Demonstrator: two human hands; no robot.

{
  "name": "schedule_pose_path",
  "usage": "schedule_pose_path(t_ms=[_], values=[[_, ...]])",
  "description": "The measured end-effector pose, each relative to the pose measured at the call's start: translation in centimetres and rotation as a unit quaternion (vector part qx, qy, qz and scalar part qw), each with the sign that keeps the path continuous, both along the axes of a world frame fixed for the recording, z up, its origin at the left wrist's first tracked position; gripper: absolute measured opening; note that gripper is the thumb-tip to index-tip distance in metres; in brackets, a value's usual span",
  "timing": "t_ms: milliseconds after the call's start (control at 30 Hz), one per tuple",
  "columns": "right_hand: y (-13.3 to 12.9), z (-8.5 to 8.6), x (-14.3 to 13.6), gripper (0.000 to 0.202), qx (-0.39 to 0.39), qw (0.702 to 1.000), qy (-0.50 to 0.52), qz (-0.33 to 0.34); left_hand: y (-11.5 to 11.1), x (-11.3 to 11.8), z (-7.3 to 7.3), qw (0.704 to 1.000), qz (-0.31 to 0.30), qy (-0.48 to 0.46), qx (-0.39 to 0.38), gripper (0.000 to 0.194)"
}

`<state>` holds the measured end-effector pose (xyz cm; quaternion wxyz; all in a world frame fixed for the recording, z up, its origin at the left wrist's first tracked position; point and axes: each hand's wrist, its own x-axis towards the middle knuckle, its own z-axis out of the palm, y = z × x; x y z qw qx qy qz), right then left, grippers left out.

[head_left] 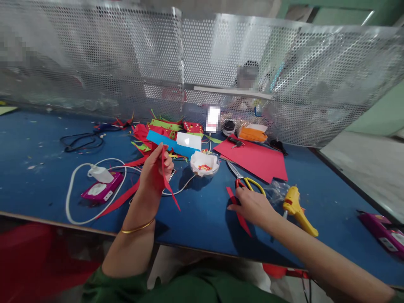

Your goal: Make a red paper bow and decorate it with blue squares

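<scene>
A thin red paper strip [168, 188] hangs from my left hand [158, 166], pinched between thumb and fingers above the blue table. My right hand [252, 205] reaches down at the red handle of the scissors [235, 170], whose blades point up and left; the fingertips are partly hidden, so their grip is unclear. Under the right hand lies another red strip [242, 221]. Between the hands and farther back, a paper-lined bowl [213, 168] contains small red and orange pieces. A large red sheet [255, 159] lies behind the scissors.
A yellow glue gun [296, 206] lies right of my right hand, beside crumpled clear plastic [277, 191]. White cable [70, 198] loops around a purple box [105, 189] at left. Colored scraps, a blue strip [153, 136] and a lit phone [213, 118] stand before the perforated metal screen [126, 54].
</scene>
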<state>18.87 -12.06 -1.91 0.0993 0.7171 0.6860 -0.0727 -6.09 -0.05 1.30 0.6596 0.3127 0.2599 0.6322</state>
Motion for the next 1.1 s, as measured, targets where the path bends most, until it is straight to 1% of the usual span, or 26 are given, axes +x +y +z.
schedule_pose_path(t_ms=[100,167,367,600,700,733,800,867,900,967,1000,1033,1100], values=[[0.2,-0.7,0.3,0.018,-0.012,1.0,0.021,-0.01,-0.2,-0.5,0.0,0.998,-0.011,-0.053,-0.025,0.009],[0.3,-0.8,0.4,0.009,-0.018,0.999,0.037,-0.011,-0.2,-0.5,0.0,0.997,-0.016,-0.061,-0.034,0.012],[-0.2,-1.3,0.5,0.01,-0.008,0.999,0.051,-0.01,-0.3,-0.2,-0.3,0.995,-0.028,-0.08,-0.056,0.022],[-0.4,-1.9,0.0,0.015,0.003,1.0,0.015,0.018,-0.3,0.2,-0.5,0.993,-0.059,-0.067,-0.078,0.01],[-0.5,-1.2,0.2,0.017,-0.001,0.998,0.016,0.053,-0.4,0.2,-0.6,0.992,-0.059,-0.078,-0.085,0.014],[-0.4,-0.6,0.5,0.017,-0.001,0.998,0.018,0.064,-0.4,0.3,-0.6,0.991,-0.057,-0.082,-0.086,0.016],[0.3,1.4,1.2,0.016,0.011,0.996,0.034,0.083,-0.6,0.4,-0.4,0.991,-0.057,-0.088,-0.089,0.018],[2.1,4.2,2.0,0.014,0.054,0.991,0.081,0.096,-0.9,0.8,-0.2,0.989,-0.062,-0.089,-0.1,0.017],[3.5,5.7,2.2,0.014,0.064,0.988,0.1,0.096,-1.0,1.0,-0.1,0.988,-0.065,-0.084,-0.113,0.017],[7.2,8.2,2.2,0.012,0.137,0.983,0.089,0.087,-1.1,1.4,-0.2,0.986,-0.071,-0.067,-0.137,0.017],[9.4,9.0,2.0,0.012,0.177,0.978,0.07,0.085,-1.1,1.7,-0.4,0.985,-0.07,-0.056,-0.144,0.017],[11.7,9.4,1.6,0.013,0.212,0.972,0.05,0.085,-1.1,1.8,-0.6,0.986,-0.067,-0.044,-0.149,0.017],[16.2,9.2,0.4,0.02,0.238,0.967,0.037,0.08,-0.9,2.1,-1.2,0.987,-0.051,-0.021,-0.15,0.02]])
